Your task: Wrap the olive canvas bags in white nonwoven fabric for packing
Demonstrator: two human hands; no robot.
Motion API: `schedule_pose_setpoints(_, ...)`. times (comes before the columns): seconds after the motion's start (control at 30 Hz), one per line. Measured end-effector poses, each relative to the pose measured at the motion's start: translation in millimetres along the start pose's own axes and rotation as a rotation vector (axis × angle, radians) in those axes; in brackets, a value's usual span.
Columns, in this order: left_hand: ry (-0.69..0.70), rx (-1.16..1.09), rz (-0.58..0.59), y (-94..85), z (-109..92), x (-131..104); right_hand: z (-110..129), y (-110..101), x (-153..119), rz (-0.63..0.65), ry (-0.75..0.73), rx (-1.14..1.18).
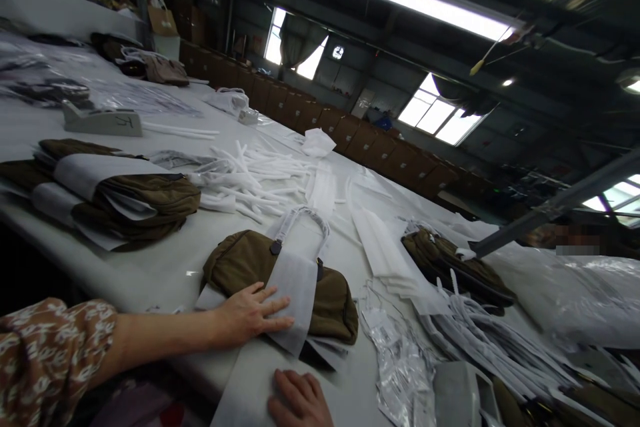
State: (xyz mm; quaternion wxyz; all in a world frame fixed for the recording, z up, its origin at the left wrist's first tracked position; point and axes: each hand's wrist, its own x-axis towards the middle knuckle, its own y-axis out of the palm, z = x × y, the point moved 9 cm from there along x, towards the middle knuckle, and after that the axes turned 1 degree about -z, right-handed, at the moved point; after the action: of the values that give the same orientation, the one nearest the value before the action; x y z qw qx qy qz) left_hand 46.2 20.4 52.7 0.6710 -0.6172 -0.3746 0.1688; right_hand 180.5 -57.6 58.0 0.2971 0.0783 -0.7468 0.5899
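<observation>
An olive-brown handbag [333, 303] lies on the white table in front of me, its wrapped handle [303, 213] pointing away. A white paper strip [299, 280] crosses the middle of the bag. My left hand [253, 313] rests flat with fingers spread on the bag's near side and the strip. Nearer the bottom edge, my right hand [300, 400] is low over a white sheet [250, 380], its fingers curled side by side; its palm side is hidden, and I cannot make out anything in it.
Stacked olive bags [150, 203] lie at left, behind them a tape dispenser [103, 121]. White foam strips [250, 180] spread beyond the bag. At right are white sheets [383, 247], plastic packets [400, 353], another bag [450, 267] and a grey dispenser [463, 390]. Cartons [345, 137] line the back.
</observation>
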Motion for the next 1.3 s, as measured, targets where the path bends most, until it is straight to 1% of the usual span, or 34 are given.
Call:
schedule_pose_setpoints(0.07,-0.025,0.023,-0.017,1.5,-1.3,0.1,-13.0,-7.2,16.4,-0.070,0.027,0.048)
schedule_pose_setpoints(0.13,-0.044,0.043,-0.028,2.8,-2.5,0.5,-36.2,-15.8,32.8,-0.078,0.112,0.107)
schedule_pose_setpoints(0.23,-0.054,0.055,-0.049,5.7,-3.5,1.2,-80.0,-22.7,45.6,-0.070,0.348,0.210)
schedule_pose_setpoints(0.27,-0.055,0.050,-0.057,7.3,-3.6,1.4,-92.2,-21.9,46.5,-0.071,0.424,0.231)
schedule_pose_setpoints(0.33,-0.063,0.014,-0.066,10.9,-4.1,1.1,-109.1,-16.3,45.6,-0.079,0.536,0.240)
schedule_pose_setpoints(0.4,-0.098,-0.053,-0.058,13.5,-4.7,-0.7,-118.7,-7.9,42.7,-0.086,0.612,0.212)
schedule_pose_setpoints(0.47,-0.161,-0.137,-0.051,11.5,-5.6,-4.0,-124.2,0.0,38.6,-0.094,0.667,0.177)
schedule_pose_setpoints(0.6,-0.358,-0.332,-0.124,-7.1,0.1,-9.5,-131.1,9.1,30.2,-0.108,0.767,0.111)
schedule_pose_setpoints(0.7,-0.531,-0.417,-0.164,-13.6,16.1,-5.9,-133.3,15.6,30.6,-0.064,0.813,0.072)
schedule_pose_setpoints(0.77,-0.639,-0.416,-0.158,-12.0,29.8,-0.3,-135.5,17.7,33.9,-0.028,0.832,0.028)
schedule_pose_setpoints(0.83,-0.719,-0.402,-0.132,-8.5,41.5,5.6,-140.2,17.8,37.1,0.007,0.863,-0.011)
schedule_pose_setpoints(0.87,-0.740,-0.393,-0.114,-6.8,45.4,8.6,-142.5,14.2,39.0,-0.007,0.870,-0.041)
schedule_pose_setpoints(0.93,-0.758,-0.376,-0.080,-4.5,50.2,13.2,-142.1,-0.4,45.4,-0.107,0.824,-0.130)
schedule_pose_setpoints(0.97,-0.764,-0.371,-0.068,-3.6,51.8,14.5,-137.4,-7.2,50.0,-0.159,0.757,-0.173)
schedule_pose_setpoints(1.0,-0.766,-0.371,-0.060,-2.8,52.9,15.4,-129.4,-10.7,55.5,-0.185,0.659,-0.203)
schedule_pose_setpoints(1.03,-0.765,-0.375,-0.055,-1.9,53.7,15.9,-119.4,-9.2,60.7,-0.174,0.550,-0.209)
schedule_pose_setpoints(1.07,-0.766,-0.377,-0.050,-1.0,54.6,16.0,-109.2,-3.4,64.3,-0.131,0.451,-0.197)
schedule_pose_setpoints(1.1,-0.770,-0.377,-0.046,-0.3,55.7,15.6,-99.9,4.8,65.7,-0.074,0.377,-0.175)
schedule_pose_setpoints(1.13,-0.775,-0.375,-0.046,-0.2,56.7,15.0,-92.9,12.9,65.0,-0.023,0.337,-0.157)
schedule_pose_setpoints(1.17,-0.773,-0.369,-0.058,-1.8,57.2,14.5,-88.9,19.8,62.8,0.013,0.329,-0.148)
schedule_pose_setpoints(1.23,-0.732,-0.311,-0.135,-11.9,54.9,14.2,-87.5,30.0,56.5,0.051,0.366,-0.140)
schedule_pose_setpoints(1.3,-0.604,-0.187,-0.218,-24.4,42.3,16.6,-88.2,36.3,51.9,0.064,0.389,-0.128)
